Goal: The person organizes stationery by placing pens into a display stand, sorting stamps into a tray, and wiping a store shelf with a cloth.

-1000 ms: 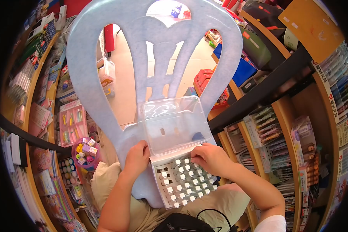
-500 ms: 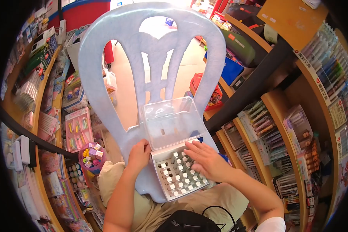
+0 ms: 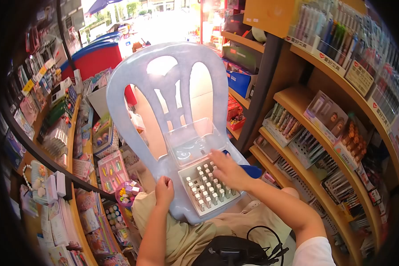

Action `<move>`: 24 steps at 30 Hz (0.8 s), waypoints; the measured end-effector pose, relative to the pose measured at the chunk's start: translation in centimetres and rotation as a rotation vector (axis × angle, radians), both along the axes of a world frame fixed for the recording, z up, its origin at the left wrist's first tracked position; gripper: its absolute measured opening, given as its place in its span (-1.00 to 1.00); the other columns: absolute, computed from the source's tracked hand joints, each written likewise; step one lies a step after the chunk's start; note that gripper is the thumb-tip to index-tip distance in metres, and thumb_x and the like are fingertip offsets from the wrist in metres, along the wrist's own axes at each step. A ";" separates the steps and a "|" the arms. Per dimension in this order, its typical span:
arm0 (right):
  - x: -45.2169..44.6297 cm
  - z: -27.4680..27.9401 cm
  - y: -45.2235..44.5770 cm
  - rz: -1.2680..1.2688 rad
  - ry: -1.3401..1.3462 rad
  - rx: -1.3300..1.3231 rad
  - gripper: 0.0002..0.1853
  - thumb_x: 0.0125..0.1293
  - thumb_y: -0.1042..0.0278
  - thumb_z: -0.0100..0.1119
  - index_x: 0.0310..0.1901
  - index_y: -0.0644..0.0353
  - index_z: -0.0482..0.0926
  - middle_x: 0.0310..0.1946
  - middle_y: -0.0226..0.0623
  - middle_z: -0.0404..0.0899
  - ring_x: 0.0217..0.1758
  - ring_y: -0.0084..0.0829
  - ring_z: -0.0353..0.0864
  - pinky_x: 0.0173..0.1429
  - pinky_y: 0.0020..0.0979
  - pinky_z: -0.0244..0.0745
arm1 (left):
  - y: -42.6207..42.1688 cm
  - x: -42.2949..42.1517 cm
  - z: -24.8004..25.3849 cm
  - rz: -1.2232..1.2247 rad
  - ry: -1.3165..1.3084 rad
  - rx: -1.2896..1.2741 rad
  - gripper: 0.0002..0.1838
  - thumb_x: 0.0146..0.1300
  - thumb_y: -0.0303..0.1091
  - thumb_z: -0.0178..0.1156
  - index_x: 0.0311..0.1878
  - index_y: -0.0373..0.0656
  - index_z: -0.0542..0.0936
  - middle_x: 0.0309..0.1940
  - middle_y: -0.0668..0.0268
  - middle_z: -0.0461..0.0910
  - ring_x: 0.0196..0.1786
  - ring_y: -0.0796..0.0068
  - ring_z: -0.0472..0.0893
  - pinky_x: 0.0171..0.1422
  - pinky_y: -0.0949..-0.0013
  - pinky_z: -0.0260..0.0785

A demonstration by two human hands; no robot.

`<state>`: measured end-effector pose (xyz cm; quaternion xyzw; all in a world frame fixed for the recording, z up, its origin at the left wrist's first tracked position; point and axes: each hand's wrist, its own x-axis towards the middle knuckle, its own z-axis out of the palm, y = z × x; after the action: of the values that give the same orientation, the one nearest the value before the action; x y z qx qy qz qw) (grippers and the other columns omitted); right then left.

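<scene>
A pale blue plastic chair stands in front of me. On its seat lies a white box holding several small white-capped bottles in rows, its clear lid open toward the backrest. My right hand is over the box's upper right corner, fingers extended and slightly blurred, with nothing seen in them. To the left of the box, at the seat's edge, my left hand has its fingers curled together, apart from the box; whatever they may hold is hidden.
Shelves of pens curve along the right. On the left are shelves of stationery and a pink-purple basket of small items. A dark blue object shows beside the seat. A black bag lies at my lap.
The view has tilted up and turned right, showing more of the bright doorway. My left hand has come away from the box's edge. My right hand has lifted from the corner and its fingers have spread.
</scene>
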<state>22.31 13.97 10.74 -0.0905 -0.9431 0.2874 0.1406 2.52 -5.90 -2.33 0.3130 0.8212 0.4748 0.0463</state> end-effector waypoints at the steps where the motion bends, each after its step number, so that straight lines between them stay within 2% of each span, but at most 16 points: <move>1: 0.2 -0.2 0.7 -0.077 0.085 -0.121 -0.45 0.37 0.19 -0.09 0.33 0.25 0.17 0.41 -0.04 0.01 0.49 -0.17 -0.04 0.49 -0.23 -0.14 | -0.6 0.4 0.1 0.000 0.051 0.000 -0.93 0.16 -0.49 0.08 -0.38 -0.29 0.46 -0.45 0.09 0.51 -0.38 0.16 0.53 -0.26 0.23 0.36; 2: 0.6 -0.5 1.3 -0.163 0.228 -0.299 -0.50 0.36 0.20 -0.06 0.26 0.29 0.27 0.35 0.02 0.14 0.44 -0.06 0.05 0.44 -0.21 0.00 | -1.4 1.4 0.4 0.003 0.064 -0.025 -0.94 0.14 -0.50 0.09 -0.36 -0.29 0.45 -0.41 0.08 0.50 -0.35 0.15 0.52 -0.24 0.22 0.36; 5: 3.4 -2.1 3.7 -0.423 0.219 -0.324 -0.50 0.31 0.21 0.01 0.21 0.30 0.31 0.28 0.02 0.25 0.35 -0.05 0.20 0.35 -0.29 0.16 | -4.2 5.5 2.2 -0.030 0.181 -0.064 -0.89 0.09 -0.53 0.11 -0.29 -0.27 0.43 -0.29 0.05 0.46 -0.23 0.10 0.48 -0.14 0.19 0.33; 6: 4.6 -2.4 4.3 -0.484 0.139 -0.326 -0.49 0.28 0.20 0.05 0.20 0.30 0.32 0.25 0.01 0.28 0.32 -0.06 0.24 0.32 -0.28 0.20 | -5.0 6.7 2.3 -0.059 0.269 -0.048 -0.86 0.07 -0.54 0.12 -0.27 -0.26 0.43 -0.24 0.05 0.45 -0.18 0.08 0.47 -0.09 0.17 0.32; 8: 7.1 -3.3 5.0 -0.602 -0.032 -0.332 -0.46 0.22 0.19 0.14 0.17 0.32 0.34 0.20 -0.02 0.34 0.26 -0.07 0.31 0.26 -0.26 0.27 | -6.4 9.3 2.9 -0.148 0.270 -0.108 -0.73 0.03 -0.50 0.18 -0.18 -0.29 0.42 -0.11 -0.01 0.43 0.01 -0.03 0.43 0.10 0.12 0.26; 11: 9.4 -7.2 5.7 -0.491 0.036 -0.053 -0.42 0.12 0.19 0.25 0.14 0.29 0.36 0.15 0.03 0.37 0.20 -0.03 0.34 0.24 -0.21 0.29 | -7.5 12.2 2.3 -0.255 0.357 -0.216 -0.50 0.01 -0.37 0.27 0.01 -0.36 0.36 0.11 -0.12 0.33 0.25 -0.17 0.26 0.33 0.00 0.07; 12: 9.5 -9.7 6.0 -0.476 0.098 0.094 -0.37 0.07 0.18 0.31 0.15 0.25 0.36 0.14 0.10 0.36 0.21 0.01 0.32 0.24 -0.19 0.30 | -7.5 12.7 2.3 -0.265 0.330 -0.281 -0.40 0.00 -0.30 0.29 0.07 -0.38 0.32 0.17 -0.14 0.26 0.30 -0.19 0.16 0.36 -0.07 -0.03; 14: 9.1 -12.6 5.9 -0.487 0.049 0.091 -0.38 0.08 0.11 0.29 0.15 0.22 0.38 0.16 0.16 0.33 0.20 0.07 0.34 0.24 -0.15 0.30 | -6.9 13.5 2.4 -0.285 0.277 -0.405 -0.20 -0.01 -0.16 0.33 0.20 -0.43 0.23 0.30 -0.19 0.11 0.41 -0.23 -0.04 0.43 -0.19 -0.25; 16: 8.5 -13.4 5.4 -0.545 0.057 0.009 -0.40 0.08 0.05 0.28 0.12 0.19 0.41 0.21 0.19 0.29 0.19 0.10 0.38 0.22 -0.14 0.31 | -6.1 13.8 2.5 -0.274 0.264 -0.488 -0.11 -0.04 -0.08 0.33 0.25 -0.45 0.17 0.34 -0.19 0.04 0.44 -0.22 -0.11 0.43 -0.22 -0.32; 20: 8.4 -11.3 4.9 -0.554 0.139 -0.043 -0.61 0.02 0.21 0.28 -0.14 0.20 0.50 -0.05 -0.06 0.44 -0.02 -0.01 0.46 0.05 -0.17 0.39 | -5.8 13.7 1.8 -0.275 0.252 -0.585 0.03 -0.07 0.04 0.34 0.30 -0.49 0.10 0.38 -0.18 -0.06 0.47 -0.20 -0.24 0.42 -0.27 -0.45; 21: 8.2 -12.2 5.3 -0.545 0.238 0.126 -0.65 0.02 0.25 0.26 -0.16 0.22 0.50 -0.06 -0.09 0.45 0.01 -0.06 0.45 0.04 -0.20 0.40 | -5.8 13.5 1.5 -0.278 0.253 -0.574 0.03 -0.07 0.07 0.32 0.30 -0.49 0.11 0.38 -0.19 -0.07 0.46 -0.21 -0.25 0.41 -0.29 -0.46; 23: 8.5 -11.5 5.6 -0.495 0.244 0.049 -0.66 0.03 0.27 0.24 -0.17 0.21 0.49 -0.07 -0.12 0.46 0.04 -0.09 0.44 0.05 -0.21 0.39 | -5.9 13.4 1.3 -0.282 0.244 -0.554 0.05 -0.06 0.14 0.29 0.29 -0.50 0.11 0.37 -0.22 -0.07 0.45 -0.24 -0.26 0.38 -0.35 -0.47; 24: 8.4 -11.2 5.5 -0.518 0.217 -0.014 -0.67 0.01 0.26 0.26 -0.21 0.21 0.50 -0.12 -0.05 0.51 0.02 -0.05 0.45 0.07 -0.21 0.37 | -5.7 13.7 1.9 -0.262 0.237 -0.600 0.07 -0.11 0.06 0.35 0.31 -0.49 0.09 0.39 -0.17 -0.07 0.47 -0.20 -0.25 0.43 -0.25 -0.46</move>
<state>30.75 19.49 -0.48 -0.2982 -0.8659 0.2567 0.3088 16.17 -11.55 -0.43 0.4411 0.8767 0.1629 0.1010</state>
